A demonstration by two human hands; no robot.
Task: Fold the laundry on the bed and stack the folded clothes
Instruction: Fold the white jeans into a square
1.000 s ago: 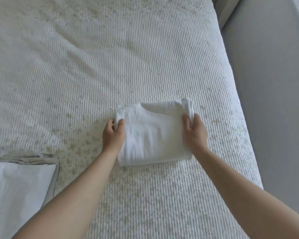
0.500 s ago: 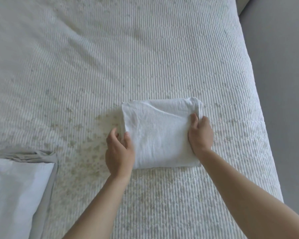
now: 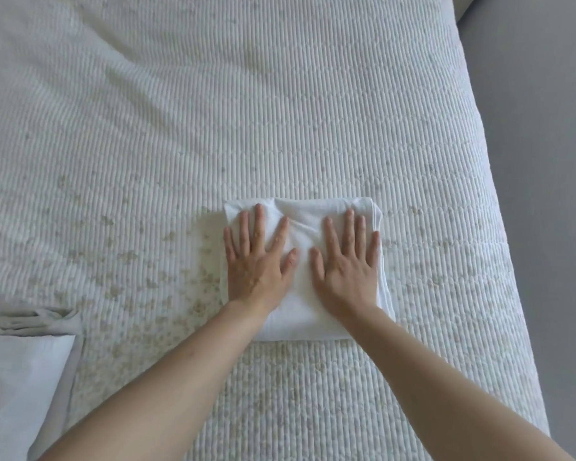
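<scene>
Both hands, left (image 3: 256, 266) and right (image 3: 348, 271), moved from edge grip to flat-fingered pressing on white folded cloth (image 3: 305, 224), ribbed bedspread (image 3: 280, 111) beneath.

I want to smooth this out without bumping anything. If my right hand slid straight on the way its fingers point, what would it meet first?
Your right hand lies flat on the folded white cloth. Straight ahead it would pass the cloth's far edge, then meet only bare bedspread, as far as the view shows.
</scene>
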